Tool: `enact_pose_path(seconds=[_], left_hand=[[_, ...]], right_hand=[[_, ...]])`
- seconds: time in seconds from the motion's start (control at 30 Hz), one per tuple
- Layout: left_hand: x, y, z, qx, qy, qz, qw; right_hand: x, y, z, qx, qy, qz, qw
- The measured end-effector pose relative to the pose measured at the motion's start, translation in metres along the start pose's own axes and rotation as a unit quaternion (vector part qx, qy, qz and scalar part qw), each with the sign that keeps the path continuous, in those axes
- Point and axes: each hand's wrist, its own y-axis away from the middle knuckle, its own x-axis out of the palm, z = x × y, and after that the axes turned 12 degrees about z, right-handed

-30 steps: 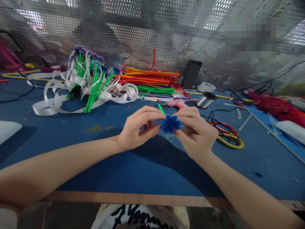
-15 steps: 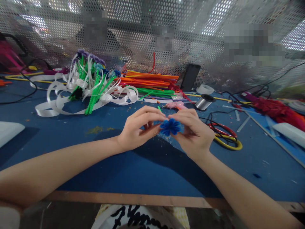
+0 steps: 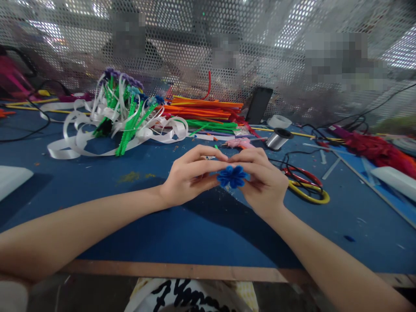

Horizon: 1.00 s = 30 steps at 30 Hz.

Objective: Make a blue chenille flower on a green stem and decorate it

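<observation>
A small blue pipe-cleaner flower (image 3: 232, 176) is held between both hands above the blue table (image 3: 208, 234). My left hand (image 3: 190, 175) pinches it from the left, fingers closed on its edge. From the right, my right hand (image 3: 263, 182) grips it with thumb and fingers wrapped behind the petals. A short green stem tip (image 3: 216, 147) pokes up behind my left fingers.
A bundle of finished green-stemmed flowers with white ribbon (image 3: 120, 117) lies at the back left. Orange and green pipe cleaners (image 3: 208, 112) are piled behind. A pink glue gun (image 3: 240, 143), wire spool (image 3: 278, 138), phone (image 3: 259, 105) and red and yellow scissors (image 3: 307, 186) lie right.
The flower has dropped slightly and both hands have closed in tighter on it. The green stem tip now shows less behind my left fingers.
</observation>
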Motion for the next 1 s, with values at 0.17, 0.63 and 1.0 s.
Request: enact_pose_path(seconds=[0.17,0.63,1.0], left_hand=[[0.0,-0.003,0.0,-0.013,-0.004,-0.028,1.0],[-0.001,-0.009,-0.007,-0.05,0.046,-0.067,0.995],[-0.003,-0.014,-0.009,-0.02,0.01,-0.065,0.998]], right_hand=[[-0.001,0.0,-0.001,0.003,0.018,-0.014,1.0],[-0.002,-0.002,0.007,-0.005,0.003,-0.056,0.998],[-0.005,-0.004,0.005,-0.007,-0.035,-0.048,0.998]])
